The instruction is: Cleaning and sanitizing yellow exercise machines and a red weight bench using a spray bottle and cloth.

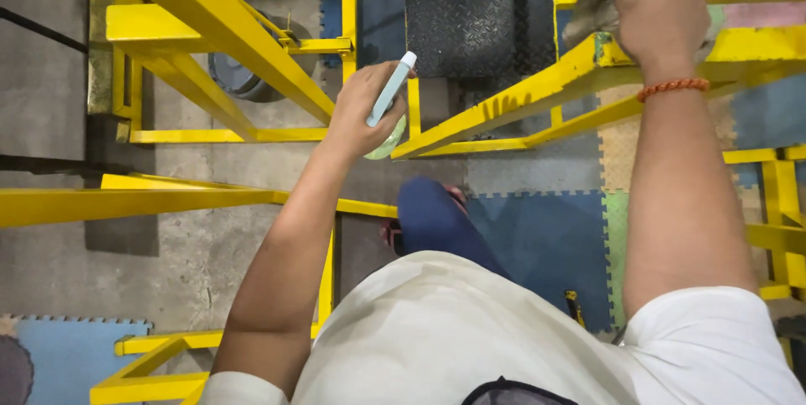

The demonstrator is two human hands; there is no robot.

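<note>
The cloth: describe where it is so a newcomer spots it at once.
Find the yellow metal frame running across the upper right of the view. On its top bar, the right hand presses a crumpled grey cloth. It is the only soft, dull thing among glossy yellow bars.

Grey concrete floor (50, 52). Blue, green, pink foam puzzle mats (546, 237) on floor. Yellow metal frame bars (210, 10) all around. Black bumpy metal plate (466, 10) up top. Round dark weight plate (239, 78) behind bars.

Yellow bars (252, 44) cross on both sides, leaving open room only between them above the mats (546, 237).
</note>
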